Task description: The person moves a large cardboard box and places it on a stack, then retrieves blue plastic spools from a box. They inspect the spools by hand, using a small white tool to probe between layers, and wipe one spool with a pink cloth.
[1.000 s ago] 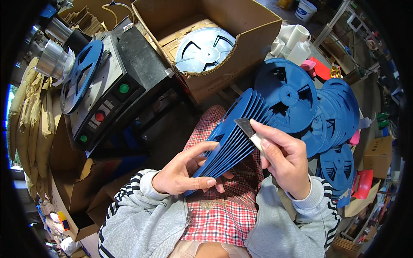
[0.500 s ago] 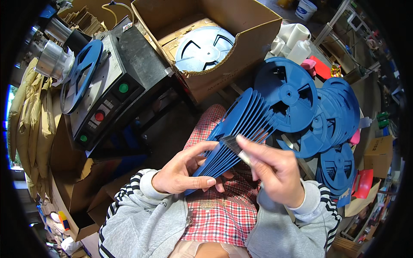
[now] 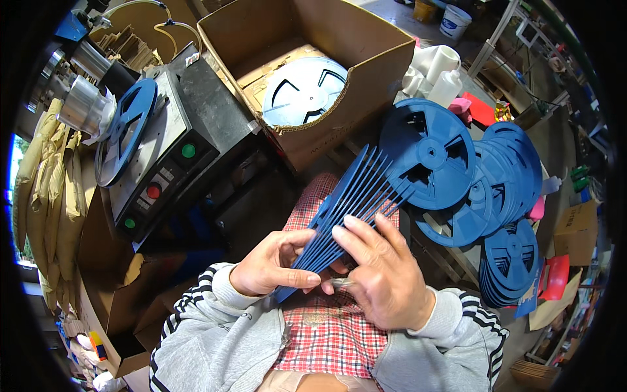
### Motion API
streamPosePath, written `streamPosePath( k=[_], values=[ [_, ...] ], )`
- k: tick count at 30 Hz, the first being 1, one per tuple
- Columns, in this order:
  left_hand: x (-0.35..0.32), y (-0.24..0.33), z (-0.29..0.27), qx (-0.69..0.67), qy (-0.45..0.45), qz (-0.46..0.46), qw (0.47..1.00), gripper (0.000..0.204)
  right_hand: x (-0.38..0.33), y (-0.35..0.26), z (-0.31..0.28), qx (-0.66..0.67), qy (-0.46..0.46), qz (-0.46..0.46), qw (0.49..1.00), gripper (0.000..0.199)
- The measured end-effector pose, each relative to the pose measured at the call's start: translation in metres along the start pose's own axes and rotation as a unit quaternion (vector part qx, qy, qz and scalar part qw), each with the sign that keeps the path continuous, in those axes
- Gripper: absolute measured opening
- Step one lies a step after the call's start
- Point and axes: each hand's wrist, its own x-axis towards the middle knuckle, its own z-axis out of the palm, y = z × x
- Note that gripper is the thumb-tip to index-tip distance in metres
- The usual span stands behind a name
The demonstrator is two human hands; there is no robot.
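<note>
A fanned stack of blue plastic reel discs stands on edge above my lap, spread wider at its far end. My left hand is closed round the near left side of the stack, thumb across the edges. My right hand is at the right side of the stack, its upper fingers extended over the disc edges. The pale end of a small brush shows by its thumb; the rest of the brush is hidden by the hand.
More blue discs lie piled to the right, with another stack nearer. An open cardboard box holds a pale blue disc. At left is a machine with green and red buttons and a mounted blue disc. White bottles stand behind.
My right hand has moved left and down, its fingers opening out over the disc edges. The brush's dark bristles, visible before, are now hidden. The stack has turned more edge-on.
</note>
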Motion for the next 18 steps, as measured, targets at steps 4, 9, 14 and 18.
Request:
streamPosePath(
  k=[4,9,14,18],
  values=[
    [-0.002,0.001,0.001,-0.04,0.003,-0.017,0.999,0.056,-0.006,0.044,-0.005,-0.04,0.065,0.043,0.996,0.011],
    [0.001,0.002,0.005,-0.018,0.031,-0.016,0.999,0.052,-0.004,0.015,0.007,0.031,0.027,0.004,0.999,0.014],
    [-0.001,0.004,0.007,-0.024,0.029,-0.014,0.999,0.055,0.006,0.024,0.007,0.066,0.011,-0.017,0.998,0.014],
    [-0.001,0.003,0.006,-0.02,0.03,-0.034,0.999,0.059,0.014,0.055,-0.007,0.052,0.058,0.044,0.996,0.017]
  ],
)
